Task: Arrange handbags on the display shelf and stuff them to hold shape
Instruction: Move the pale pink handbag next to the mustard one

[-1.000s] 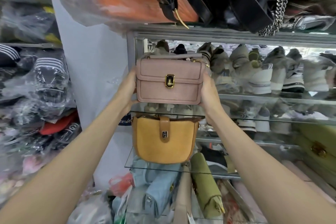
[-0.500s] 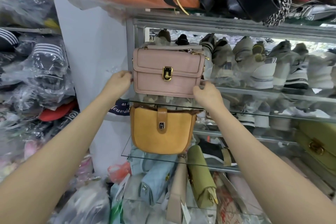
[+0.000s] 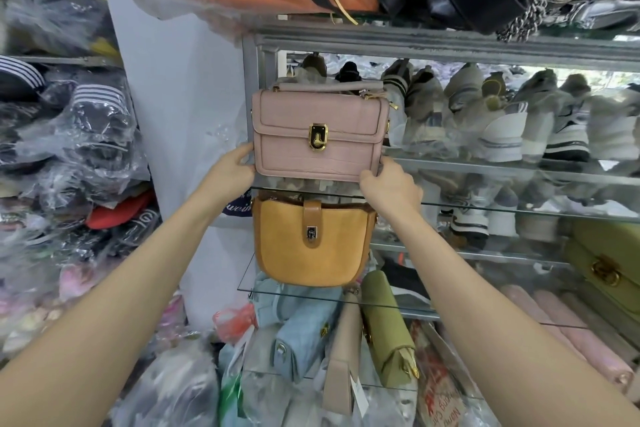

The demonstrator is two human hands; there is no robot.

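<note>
Both hands hold the pink handbag (image 3: 318, 135) at its lower corners, left hand (image 3: 232, 170) gripping the left corner, right hand (image 3: 389, 185) curled under the right; the bag sits upright at the near left end of the upper glass shelf (image 3: 519, 210), so placing looks like the step in hand; next, probably, letting go and checking it stands; the metal post (image 3: 250, 87) crowds its left, wrapped shoes (image 3: 485, 121) its right; mustard bag (image 3: 313, 243) just below.
</note>
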